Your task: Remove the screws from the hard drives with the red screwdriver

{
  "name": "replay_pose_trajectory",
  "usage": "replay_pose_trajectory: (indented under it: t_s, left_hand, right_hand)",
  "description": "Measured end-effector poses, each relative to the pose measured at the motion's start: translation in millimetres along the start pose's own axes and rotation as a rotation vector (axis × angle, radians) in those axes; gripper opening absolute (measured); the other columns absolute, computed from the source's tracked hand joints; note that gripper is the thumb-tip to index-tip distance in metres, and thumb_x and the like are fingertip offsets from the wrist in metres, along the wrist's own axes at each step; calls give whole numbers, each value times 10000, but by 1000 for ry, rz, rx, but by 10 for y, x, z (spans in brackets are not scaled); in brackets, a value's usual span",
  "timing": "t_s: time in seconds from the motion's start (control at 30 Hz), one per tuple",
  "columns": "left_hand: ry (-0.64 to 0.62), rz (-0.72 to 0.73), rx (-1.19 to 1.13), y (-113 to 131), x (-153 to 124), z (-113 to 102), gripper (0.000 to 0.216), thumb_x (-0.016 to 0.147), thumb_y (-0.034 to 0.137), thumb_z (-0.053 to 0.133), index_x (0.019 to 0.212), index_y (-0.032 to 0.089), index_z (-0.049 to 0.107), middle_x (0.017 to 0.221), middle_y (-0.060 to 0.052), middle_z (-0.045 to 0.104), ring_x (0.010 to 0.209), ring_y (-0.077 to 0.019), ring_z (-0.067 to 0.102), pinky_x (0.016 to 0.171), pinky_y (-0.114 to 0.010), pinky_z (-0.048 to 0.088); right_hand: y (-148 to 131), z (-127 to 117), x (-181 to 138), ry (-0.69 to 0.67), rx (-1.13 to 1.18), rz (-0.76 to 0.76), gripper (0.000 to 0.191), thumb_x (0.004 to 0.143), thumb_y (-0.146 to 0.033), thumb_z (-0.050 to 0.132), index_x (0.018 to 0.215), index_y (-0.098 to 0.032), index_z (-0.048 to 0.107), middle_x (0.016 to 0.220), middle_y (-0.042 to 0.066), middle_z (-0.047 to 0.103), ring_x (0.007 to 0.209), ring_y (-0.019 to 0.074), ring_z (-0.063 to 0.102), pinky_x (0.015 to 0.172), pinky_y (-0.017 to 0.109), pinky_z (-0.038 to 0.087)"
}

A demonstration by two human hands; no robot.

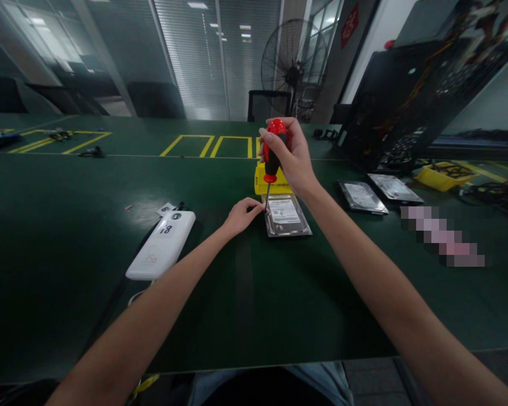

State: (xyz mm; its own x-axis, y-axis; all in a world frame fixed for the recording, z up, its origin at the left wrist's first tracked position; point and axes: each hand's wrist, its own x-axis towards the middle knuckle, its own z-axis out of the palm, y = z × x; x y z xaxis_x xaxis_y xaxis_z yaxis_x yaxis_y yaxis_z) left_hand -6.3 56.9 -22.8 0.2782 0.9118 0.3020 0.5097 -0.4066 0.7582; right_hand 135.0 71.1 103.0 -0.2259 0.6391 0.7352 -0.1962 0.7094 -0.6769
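Note:
My right hand is closed round the black-and-red handle of a screwdriver, held almost upright. Its thin shaft points down to the left edge of a hard drive, which lies label up on the green table. Beside that edge is my left hand, thumb and forefinger pinched together close to the screwdriver's tip. Whatever the pinch holds, if anything, is too small to make out. Just behind the hard drive stands a yellow box, partly hidden by my right hand and the screwdriver.
Left of my arms lies a white power bank with a cable. To the right are two more hard drives, a yellow tray and dark cables. A large open computer case stands at the back right.

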Motion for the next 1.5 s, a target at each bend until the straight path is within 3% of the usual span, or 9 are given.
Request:
replay_pose_trajectory:
  t_s: [0.4, 0.67, 1.1, 1.5]
  left_hand:
    - [-19, 2, 16, 29, -9, -22, 262, 896, 355, 503, 854, 179, 692, 980, -54, 658, 967, -194, 598, 886, -340, 439]
    - [-12, -1, 8, 1, -6, -11, 256, 893, 363, 507, 866, 181, 685, 982, -52, 654, 953, -189, 599, 884, -351, 444]
    - [-5, -19, 17, 14, -4, -10, 244, 890, 355, 512, 857, 186, 685, 983, -47, 660, 959, -192, 602, 890, -354, 447]
    - [-3, -10, 16, 59, -20, -20, 232, 890, 330, 512, 849, 180, 685, 972, -49, 662, 956, -190, 604, 883, -334, 445]
  right_hand:
    - [77, -29, 0, 39, -36, -49, 400, 805, -494, 598, 1067, -296, 370, 787, -46, 546, 587, 82, 557, 569, 236, 523]
    - [74, -40, 6, -62, 81, -12, 345, 878, -528, 454, 1123, -286, 460, 848, 7, 494, 668, 113, 543, 595, 267, 521]
    - [41, -25, -5, -46, 60, 52, 371, 830, -559, 512, 1080, -288, 465, 942, 11, 512, 753, 116, 545, 636, 258, 506]
    - [-16, 13, -21, -36, -54, 37, 420, 781, -594, 560, 1042, -311, 393, 858, -12, 556, 643, 113, 567, 631, 289, 525]
